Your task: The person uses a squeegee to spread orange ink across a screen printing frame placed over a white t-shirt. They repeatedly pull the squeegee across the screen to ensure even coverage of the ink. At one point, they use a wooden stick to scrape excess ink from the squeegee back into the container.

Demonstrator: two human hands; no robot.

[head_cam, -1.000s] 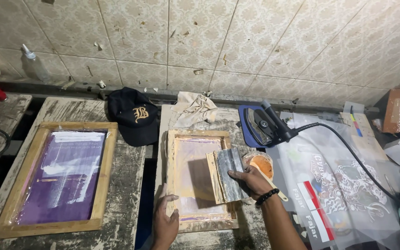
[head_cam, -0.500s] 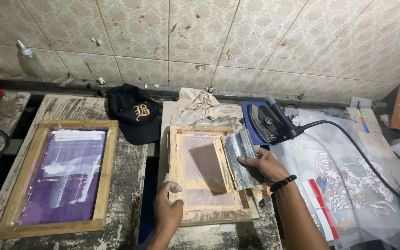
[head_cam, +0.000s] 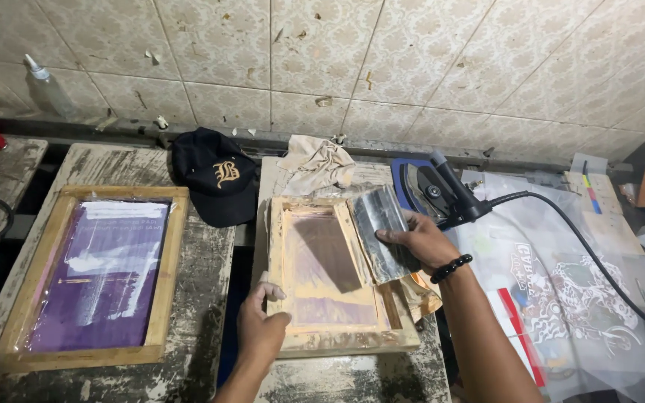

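Left hand (head_cam: 261, 328) clamping frame (head_cam: 335, 277) at its near-left corner | right hand (head_cam: 416, 240) gripping squeegee (head_cam: 379, 231), now lifting off mesh toward frame's right rail, earlier mid-screen | pull looking complete.

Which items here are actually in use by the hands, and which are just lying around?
In use:
small wooden screen frame, steadied by left hand
squeegee, held by right hand

Lying about:
large purple screen frame
black cap
crumpled rag
iron
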